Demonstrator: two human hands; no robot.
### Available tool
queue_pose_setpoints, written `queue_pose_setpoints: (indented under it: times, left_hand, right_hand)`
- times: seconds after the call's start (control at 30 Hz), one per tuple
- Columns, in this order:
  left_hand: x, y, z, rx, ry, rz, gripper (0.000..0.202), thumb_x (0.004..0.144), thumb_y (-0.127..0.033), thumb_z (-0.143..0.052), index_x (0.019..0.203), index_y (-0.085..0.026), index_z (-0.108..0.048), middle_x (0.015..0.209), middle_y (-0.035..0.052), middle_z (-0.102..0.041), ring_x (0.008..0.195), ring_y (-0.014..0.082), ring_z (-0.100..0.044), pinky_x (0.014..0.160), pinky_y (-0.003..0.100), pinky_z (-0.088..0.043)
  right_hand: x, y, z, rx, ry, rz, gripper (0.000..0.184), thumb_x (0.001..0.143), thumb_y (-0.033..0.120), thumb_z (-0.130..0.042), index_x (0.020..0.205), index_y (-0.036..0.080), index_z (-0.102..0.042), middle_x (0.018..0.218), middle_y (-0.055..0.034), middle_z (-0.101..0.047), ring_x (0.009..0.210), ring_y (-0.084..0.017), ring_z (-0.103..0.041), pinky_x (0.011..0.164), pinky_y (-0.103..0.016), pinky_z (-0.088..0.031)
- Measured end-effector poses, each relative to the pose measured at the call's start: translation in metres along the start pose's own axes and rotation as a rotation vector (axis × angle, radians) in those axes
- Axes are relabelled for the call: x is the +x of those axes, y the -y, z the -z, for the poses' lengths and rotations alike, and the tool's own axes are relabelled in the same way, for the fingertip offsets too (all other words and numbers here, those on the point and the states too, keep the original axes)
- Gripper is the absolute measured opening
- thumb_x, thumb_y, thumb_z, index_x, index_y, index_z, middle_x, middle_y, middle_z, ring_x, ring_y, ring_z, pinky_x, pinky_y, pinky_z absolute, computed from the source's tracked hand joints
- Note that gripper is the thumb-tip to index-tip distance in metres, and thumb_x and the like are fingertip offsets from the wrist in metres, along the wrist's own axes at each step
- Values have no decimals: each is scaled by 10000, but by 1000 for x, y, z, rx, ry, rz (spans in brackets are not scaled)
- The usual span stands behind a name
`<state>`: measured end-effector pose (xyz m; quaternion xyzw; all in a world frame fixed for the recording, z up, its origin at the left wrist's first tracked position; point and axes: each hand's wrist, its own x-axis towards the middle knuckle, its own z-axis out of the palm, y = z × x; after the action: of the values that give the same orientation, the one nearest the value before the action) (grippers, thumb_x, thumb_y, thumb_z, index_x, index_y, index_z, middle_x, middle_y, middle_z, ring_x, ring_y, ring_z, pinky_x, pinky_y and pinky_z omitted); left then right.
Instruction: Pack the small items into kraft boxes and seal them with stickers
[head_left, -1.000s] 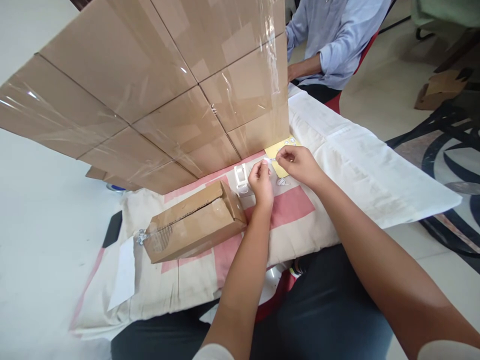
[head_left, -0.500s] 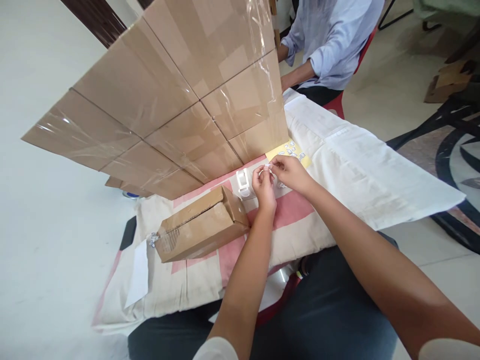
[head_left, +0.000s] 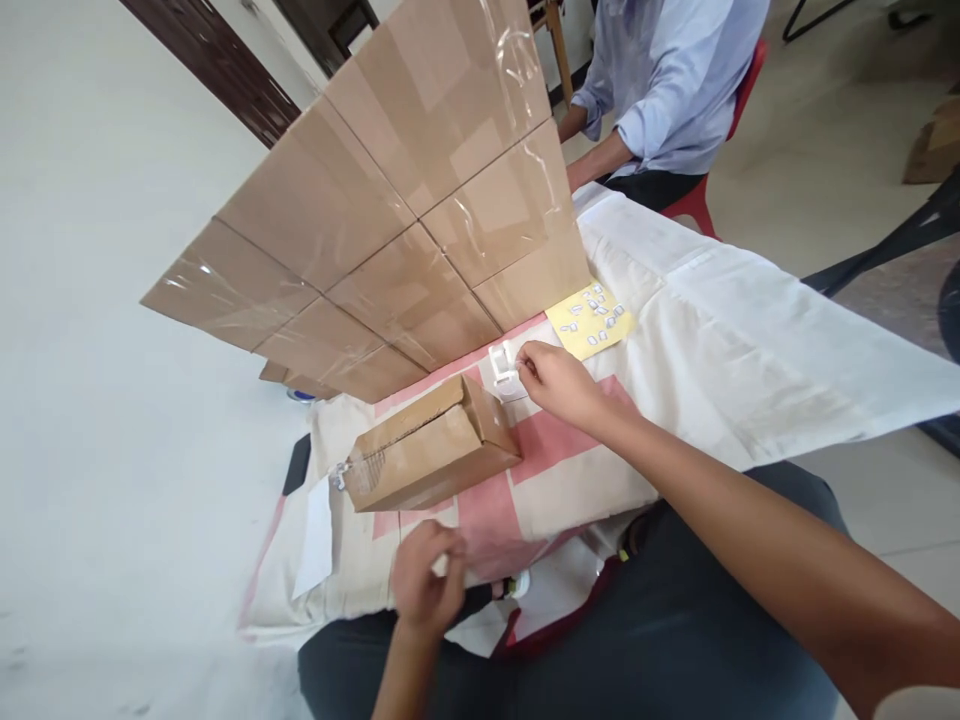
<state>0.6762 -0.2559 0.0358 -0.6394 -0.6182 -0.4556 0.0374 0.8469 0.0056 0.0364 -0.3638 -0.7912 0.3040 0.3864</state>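
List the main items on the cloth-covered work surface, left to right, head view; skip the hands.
Black flat object → white paper strip → brown cardboard box → white plastic item → yellow sheet with small pieces.

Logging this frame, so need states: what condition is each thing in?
Right hand: fingers pinched, contents unclear
Left hand: loosely curled, blurred, contents unclear
White plastic frame: beside right hand, contact unclear
Cardboard box: looks shut, dark seam along top
Cardboard panel: standing, clear-taped
Yellow sheet: flat, small pieces scattered on it
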Motion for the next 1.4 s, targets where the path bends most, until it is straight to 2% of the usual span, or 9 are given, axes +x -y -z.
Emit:
queue_pose_setpoints:
  times: [0.13, 0.27, 0.37, 0.47, 0.7, 0.8, 0.9, 1.13, 1.4]
  left_hand:
    - [15, 27, 72, 287, -244, 13, 174, 823, -170, -706, 956, -281, -689, 726, -14, -667, 586, 167, -562, 580, 318, -464]
    - [56, 39, 99, 510, -167, 71, 148, 859, -277, -694, 1007, -263, -698, 930, 39, -674, 804, 207, -622, 675, 336, -478]
    - [88, 51, 97, 443, -39, 235, 295, 858, -406, -700, 1125, -282, -711, 1209, 92, -637, 1167, 284, -604, 818, 372, -490]
    - [108, 64, 93, 275, 72, 428, 307, 837, -485, -706, 1075, -296, -743, 1342, 81, -601, 1305, 303, -544, 913, 384, -472]
    - [115, 85, 86, 84, 90, 508, 292, 815, -517, -723, 845, -227, -728, 1266, 81, -667, 1230, 275, -597, 907, 343, -465]
    - [117, 89, 79, 35, 68, 542, 312, 784, -523, -745, 829, -215, -726, 1225, 85, -681, 1157, 263, -616, 873, 333, -469]
    - [119, 91, 71, 8, 59, 574, 317, 733, -513, -784, 775, -202, -733, 1126, 87, -700, 1100, 259, -621, 884, 337, -466]
    - [115, 101, 62, -30, -36, 650, 377, 613, -511, -864, 767, -186, -755, 1151, 96, -680, 1020, 238, -614, 918, 348, -459]
    - [106, 103, 56, -168, -73, 864, 704, 599, -565, -867, 1163, -216, -635, 1112, 94, -696, 940, 227, -666, 784, 320, -504]
  right_hand:
    - [-11, 15, -10, 3, 89, 28, 125, 950, 177, -493, 873, 201, -589, 927, -78, -707, 784, -212, -630, 662, -312, -382]
    - [-19, 20, -19, 9, 154, 43, 121, 956, 197, -506, 941, 190, -626, 994, -83, -718, 844, -221, -658, 702, -315, -411]
    - [-21, 20, -24, 1, 201, 42, 147, 971, 213, -501, 984, 181, -643, 1050, -93, -717, 878, -225, -668, 723, -320, -431]
    - [-20, 19, -24, -17, 216, 44, 172, 976, 210, -493, 1028, 173, -653, 1090, -96, -712, 902, -226, -674, 736, -322, -450]
    - [-21, 18, -18, 135, 178, 116, 357, 1028, 376, -476, 1286, 181, -627, 1297, -122, -670, 1016, -259, -703, 867, -394, -536]
    - [-24, 19, -15, 312, 187, 284, 516, 1054, 437, -438, 1542, 270, -435, 1611, -93, -444, 1407, -280, -525, 1095, -439, -480]
    - [-27, 22, -13, 356, 260, 408, 565, 1070, 470, -404, 1613, 340, -324, 1700, -38, -309, 1538, -266, -362, 1189, -466, -405]
    - [-29, 27, -14, 256, 391, 392, 578, 1061, 483, -431, 1610, 324, -347, 1627, -80, -439, 1415, -304, -520, 1105, -490, -475]
    - [-28, 28, -14, 294, 406, 376, 559, 1046, 467, -465, 1579, 313, -397, 1480, -112, -563, 1252, -306, -616, 1016, -498, -510]
